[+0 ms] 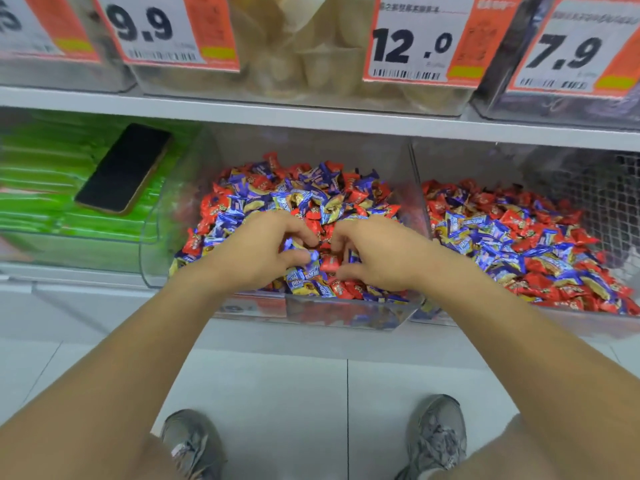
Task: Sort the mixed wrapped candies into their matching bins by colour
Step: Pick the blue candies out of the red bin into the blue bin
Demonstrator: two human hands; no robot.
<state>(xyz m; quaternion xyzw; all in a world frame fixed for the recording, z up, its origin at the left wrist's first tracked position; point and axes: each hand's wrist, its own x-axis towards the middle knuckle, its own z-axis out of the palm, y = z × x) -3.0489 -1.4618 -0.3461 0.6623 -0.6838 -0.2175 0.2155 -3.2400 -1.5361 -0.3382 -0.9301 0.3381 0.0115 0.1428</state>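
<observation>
A clear middle bin [353, 315] on the lower shelf holds a heap of mixed red and blue wrapped candies [294, 192]. Both my hands are in its front part. My left hand [256, 251] has its fingers curled round blue candies [304, 252]. My right hand [377, 254] curls its fingers over red candies [330, 263] in the pile; what it holds is partly hidden. A second clear bin [420, 188] to the right holds another mix of red and blue candies [519, 237].
A black phone [123, 168] lies on green packets [41, 174] in the left bin. Price signs 9.9 [145, 26], 12.0 [412, 43] and 7.9 [568, 51] hang on the upper shelf bins. Below are white floor tiles [311, 393] and my two grey shoes [438, 434].
</observation>
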